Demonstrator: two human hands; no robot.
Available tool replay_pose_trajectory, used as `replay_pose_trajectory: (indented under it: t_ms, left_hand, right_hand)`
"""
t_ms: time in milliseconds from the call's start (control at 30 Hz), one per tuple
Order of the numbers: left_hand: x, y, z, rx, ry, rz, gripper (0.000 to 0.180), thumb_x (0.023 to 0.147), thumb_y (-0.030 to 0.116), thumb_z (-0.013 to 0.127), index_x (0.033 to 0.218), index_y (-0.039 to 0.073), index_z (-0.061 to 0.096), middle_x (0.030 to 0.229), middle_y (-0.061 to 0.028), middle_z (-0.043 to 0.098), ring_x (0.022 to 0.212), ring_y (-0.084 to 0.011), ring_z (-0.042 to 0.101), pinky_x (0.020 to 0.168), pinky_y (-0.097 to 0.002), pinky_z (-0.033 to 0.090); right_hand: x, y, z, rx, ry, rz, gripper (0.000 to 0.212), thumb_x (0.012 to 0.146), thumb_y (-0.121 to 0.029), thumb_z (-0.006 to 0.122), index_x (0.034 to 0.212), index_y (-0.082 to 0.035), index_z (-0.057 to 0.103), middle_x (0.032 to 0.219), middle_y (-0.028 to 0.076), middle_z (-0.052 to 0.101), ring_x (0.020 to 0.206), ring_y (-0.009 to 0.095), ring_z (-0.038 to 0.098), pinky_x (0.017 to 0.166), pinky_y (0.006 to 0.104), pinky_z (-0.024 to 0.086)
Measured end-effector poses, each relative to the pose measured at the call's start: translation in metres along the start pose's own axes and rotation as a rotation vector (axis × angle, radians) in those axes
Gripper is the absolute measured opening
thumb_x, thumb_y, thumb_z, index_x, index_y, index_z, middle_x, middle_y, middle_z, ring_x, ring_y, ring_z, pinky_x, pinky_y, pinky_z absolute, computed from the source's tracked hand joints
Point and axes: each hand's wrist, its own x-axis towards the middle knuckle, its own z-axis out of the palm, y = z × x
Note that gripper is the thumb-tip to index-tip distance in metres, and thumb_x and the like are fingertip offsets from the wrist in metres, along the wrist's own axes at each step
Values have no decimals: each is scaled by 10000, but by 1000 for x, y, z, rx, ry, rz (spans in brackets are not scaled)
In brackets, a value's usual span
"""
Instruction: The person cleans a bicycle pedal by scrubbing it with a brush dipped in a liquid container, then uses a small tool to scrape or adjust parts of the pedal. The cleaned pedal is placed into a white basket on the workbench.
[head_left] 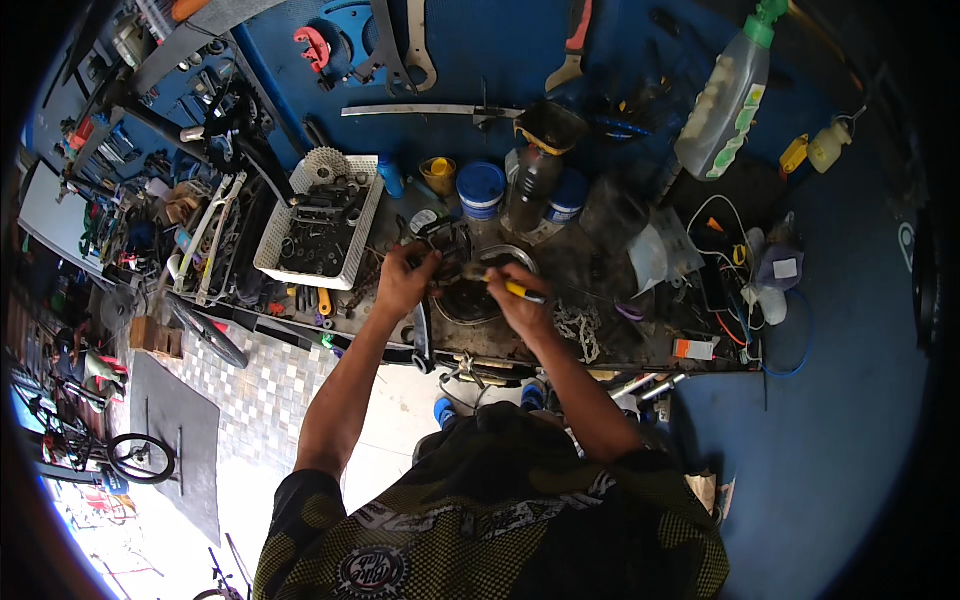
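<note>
My left hand grips a small dark metal bicycle part over a round metal bowl on the workbench. My right hand is closed around a yellow-handled tool whose tip points left toward that part. Both hands are close together above the bowl. What lies inside the bowl is dark and hard to make out. A bicycle chain lies just right of my right hand.
A white plastic basket of dark metal parts and a cog stands left of my hands. Jars, a blue-lidded tub and a dark bottle crowd the back. A large plastic bottle hangs at upper right. Cables lie right. Bicycle wheels lean at lower left.
</note>
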Motion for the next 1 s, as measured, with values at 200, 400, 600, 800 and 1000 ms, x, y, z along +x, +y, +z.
replay_pose_trajectory:
  t_ms: [200,400,600,800,1000]
  left_hand:
    - [1,1,1,126,-43,52,356,962,183,701,1101,-143,663,924,-174,729,699,-191,728,497,-301,606]
    - [-3,3,2,122,-60,-51,346,962,186,702,1090,-132,656,919,-151,717,755,-196,729,493,-300,619]
    - [-4,-1,-4,-65,-62,-100,320,979,167,695,1115,-119,654,973,-150,714,795,-201,737,516,-316,640]
    - [-4,-1,-13,-175,-135,-24,289,980,163,707,1103,-96,669,956,-144,728,728,-174,718,557,-292,622]
    - [-5,-5,-16,-59,-145,-1,295,971,182,728,1077,-89,678,842,-110,726,588,-143,669,498,-278,524]
  right_hand:
    - [1,-4,-1,11,-95,-314,220,957,-206,733,829,-34,689,652,52,622,598,99,578,556,293,450]
    - [-2,5,2,-63,-130,-399,242,956,-223,738,814,-36,680,664,52,628,603,91,574,551,304,443]
    - [19,56,-22,-156,6,-45,221,973,-260,718,865,-69,690,685,107,631,621,206,639,574,340,474]
    - [22,118,-29,-6,-133,120,208,944,-305,746,971,-101,720,744,114,714,682,348,696,594,386,534]
    - [20,95,-41,-725,-233,-142,316,919,-388,761,995,-82,740,851,132,758,765,293,752,665,369,566]
